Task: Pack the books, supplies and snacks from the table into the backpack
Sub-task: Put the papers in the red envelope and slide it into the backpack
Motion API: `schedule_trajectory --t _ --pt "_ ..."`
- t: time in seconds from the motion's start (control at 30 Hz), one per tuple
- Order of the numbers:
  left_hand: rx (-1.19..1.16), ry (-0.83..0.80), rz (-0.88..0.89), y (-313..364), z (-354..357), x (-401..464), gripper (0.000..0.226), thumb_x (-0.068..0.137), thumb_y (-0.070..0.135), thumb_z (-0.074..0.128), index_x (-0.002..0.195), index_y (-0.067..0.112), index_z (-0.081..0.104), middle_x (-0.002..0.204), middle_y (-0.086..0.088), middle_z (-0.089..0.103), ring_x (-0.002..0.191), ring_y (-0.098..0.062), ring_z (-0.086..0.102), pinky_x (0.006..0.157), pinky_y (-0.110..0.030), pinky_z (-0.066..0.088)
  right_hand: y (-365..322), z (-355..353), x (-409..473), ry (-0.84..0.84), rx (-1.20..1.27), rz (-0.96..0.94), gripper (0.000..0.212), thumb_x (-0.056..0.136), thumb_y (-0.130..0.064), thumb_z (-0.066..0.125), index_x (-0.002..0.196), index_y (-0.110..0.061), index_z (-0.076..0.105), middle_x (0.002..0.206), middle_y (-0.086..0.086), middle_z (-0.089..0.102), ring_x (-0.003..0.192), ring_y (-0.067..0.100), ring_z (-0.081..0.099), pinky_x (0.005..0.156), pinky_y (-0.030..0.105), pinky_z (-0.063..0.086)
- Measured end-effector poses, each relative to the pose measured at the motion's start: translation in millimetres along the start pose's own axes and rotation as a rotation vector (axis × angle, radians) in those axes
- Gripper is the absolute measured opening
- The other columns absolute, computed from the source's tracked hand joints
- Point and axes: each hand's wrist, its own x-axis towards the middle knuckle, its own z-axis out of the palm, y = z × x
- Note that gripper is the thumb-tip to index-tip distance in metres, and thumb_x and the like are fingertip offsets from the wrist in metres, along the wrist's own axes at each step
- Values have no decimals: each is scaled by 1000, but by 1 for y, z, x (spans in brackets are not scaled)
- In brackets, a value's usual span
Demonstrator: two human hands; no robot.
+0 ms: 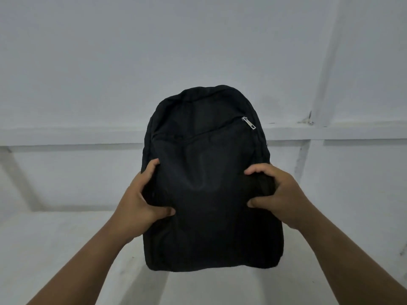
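Note:
A black backpack (207,183) is held upright in front of me, its front panel facing me. A silver zipper pull (250,122) hangs at the upper right of the front pocket, whose zip looks closed. My left hand (141,199) grips the backpack's left side, thumb on the front panel and fingers curled round the edge. On the right side, my right hand (277,194) grips the fabric and bunches it between thumb and fingers. No books, supplies or snacks are in view.
A pale wall (88,62) with a horizontal ledge (66,137) runs behind the backpack. A vertical post (326,62) stands at the right. Below lies a light flat surface (55,249).

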Motion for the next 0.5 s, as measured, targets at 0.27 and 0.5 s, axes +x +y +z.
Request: schedule_trajectory --t 0.27,0.5 --pt "282 128 191 -55 -143 49 120 61 1 89 149 51 25 136 11 43 127 4 42 103 -10 35 -29 152 84 119 -113 -150 61 55 16 79 93 -26 57 98 -20 59 98 1 58 80 11 47" --pt "335 102 185 -137 -179 74 118 62 9 91 151 45 23 139 6 40 126 -11 43 106 -25 41 20 230 110 136 -317 -113 59 59 7 81 90 -32 49 96 -18 59 92 3 57 79 12 46"
